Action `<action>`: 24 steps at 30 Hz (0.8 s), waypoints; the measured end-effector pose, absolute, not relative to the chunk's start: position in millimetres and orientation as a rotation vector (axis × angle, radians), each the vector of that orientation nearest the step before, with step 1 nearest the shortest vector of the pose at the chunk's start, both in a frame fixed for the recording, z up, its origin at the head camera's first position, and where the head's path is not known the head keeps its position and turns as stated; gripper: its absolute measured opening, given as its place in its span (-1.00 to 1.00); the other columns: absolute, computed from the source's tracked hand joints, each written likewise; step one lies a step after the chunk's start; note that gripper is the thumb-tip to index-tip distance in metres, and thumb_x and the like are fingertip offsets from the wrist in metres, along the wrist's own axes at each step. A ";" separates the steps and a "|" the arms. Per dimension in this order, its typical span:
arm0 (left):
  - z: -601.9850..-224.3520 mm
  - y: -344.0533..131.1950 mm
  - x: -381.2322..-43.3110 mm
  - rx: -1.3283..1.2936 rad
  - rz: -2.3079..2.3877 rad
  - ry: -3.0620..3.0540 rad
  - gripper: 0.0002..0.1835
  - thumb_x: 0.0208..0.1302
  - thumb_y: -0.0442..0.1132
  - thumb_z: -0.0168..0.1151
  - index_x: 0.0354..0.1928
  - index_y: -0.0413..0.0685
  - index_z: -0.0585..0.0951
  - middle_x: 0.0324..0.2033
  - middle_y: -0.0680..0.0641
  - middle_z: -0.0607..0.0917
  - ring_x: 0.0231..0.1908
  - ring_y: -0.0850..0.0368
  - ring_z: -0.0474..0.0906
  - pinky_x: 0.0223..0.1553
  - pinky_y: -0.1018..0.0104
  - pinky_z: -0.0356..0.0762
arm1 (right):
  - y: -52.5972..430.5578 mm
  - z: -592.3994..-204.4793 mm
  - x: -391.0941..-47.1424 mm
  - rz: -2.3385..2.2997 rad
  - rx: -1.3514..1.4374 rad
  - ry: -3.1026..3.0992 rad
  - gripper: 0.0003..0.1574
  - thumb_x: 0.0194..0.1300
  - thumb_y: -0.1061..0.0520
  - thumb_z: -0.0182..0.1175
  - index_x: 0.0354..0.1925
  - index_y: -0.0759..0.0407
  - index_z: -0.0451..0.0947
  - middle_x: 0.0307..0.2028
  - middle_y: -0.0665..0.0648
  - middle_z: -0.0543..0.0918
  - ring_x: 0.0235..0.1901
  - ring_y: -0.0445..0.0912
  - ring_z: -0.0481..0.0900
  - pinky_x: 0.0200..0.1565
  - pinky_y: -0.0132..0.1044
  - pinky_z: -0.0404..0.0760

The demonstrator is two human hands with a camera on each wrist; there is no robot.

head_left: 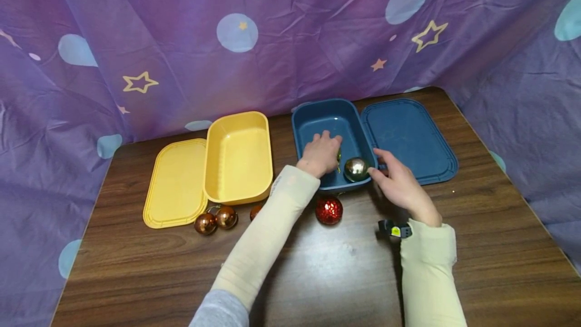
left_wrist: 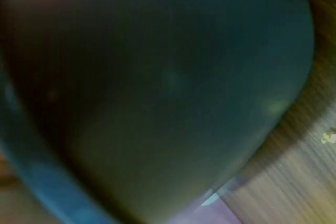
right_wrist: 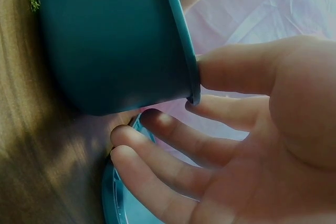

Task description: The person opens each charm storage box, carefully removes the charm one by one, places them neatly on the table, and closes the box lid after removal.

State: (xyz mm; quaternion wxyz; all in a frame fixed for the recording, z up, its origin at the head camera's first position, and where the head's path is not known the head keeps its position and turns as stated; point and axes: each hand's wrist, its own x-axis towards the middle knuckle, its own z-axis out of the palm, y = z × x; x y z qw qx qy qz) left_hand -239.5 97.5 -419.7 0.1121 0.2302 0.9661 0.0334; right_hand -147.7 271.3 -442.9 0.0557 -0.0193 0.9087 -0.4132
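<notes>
My left hand (head_left: 321, 154) reaches down into the blue box (head_left: 369, 135), its fingertips spread over the floor of the box. A bit of shiny green-gold ornament (head_left: 338, 161) shows at the hand's right edge; I cannot tell whether the fingers hold it. Beside it, in the front right corner, lies a silvery bauble (head_left: 356, 169). My right hand (head_left: 404, 183) pinches the box's rim at that corner, thumb over the rim and index finger beneath it; the other fingers are loosely bent in the right wrist view. Dark box walls fill most of the left wrist view.
A red bauble (head_left: 329, 210) lies just in front of the blue box. The blue lid (head_left: 410, 138) is to the right. At left are a yellow box (head_left: 238, 160), its yellow lid (head_left: 174, 183) and copper baubles (head_left: 226, 217), one partly behind my left sleeve.
</notes>
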 end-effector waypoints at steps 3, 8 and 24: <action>-417.9 97.1 -239.5 0.664 0.090 2.851 -0.49 0.22 -0.21 0.24 0.24 0.12 0.45 0.19 -0.13 0.46 0.13 -0.09 0.42 0.05 0.05 0.55 | 270.8 -442.5 -148.2 -1.247 -0.057 2.756 -0.29 0.47 0.09 -0.07 0.44 0.35 0.02 0.22 0.55 0.34 0.13 0.37 0.47 0.14 0.26 0.43; -414.1 96.9 -239.1 0.657 0.112 2.871 -0.48 0.19 -0.20 0.26 0.22 0.08 0.43 0.13 -0.13 0.49 0.11 -0.08 0.43 0.00 0.05 0.57 | 270.3 -441.9 -148.8 -1.240 -0.052 2.753 -0.29 0.47 0.08 -0.07 0.44 0.35 0.02 0.22 0.55 0.34 0.13 0.37 0.48 0.14 0.26 0.43; -395.2 91.8 -231.7 0.671 0.297 2.935 -0.57 0.13 -0.28 0.30 0.05 0.04 0.44 -0.04 -0.09 0.53 -0.07 -0.05 0.49 -0.14 0.11 0.57 | 271.1 -441.6 -147.3 -1.245 -0.066 2.756 -0.29 0.47 0.09 -0.08 0.43 0.36 0.02 0.22 0.55 0.34 0.12 0.37 0.47 0.12 0.25 0.44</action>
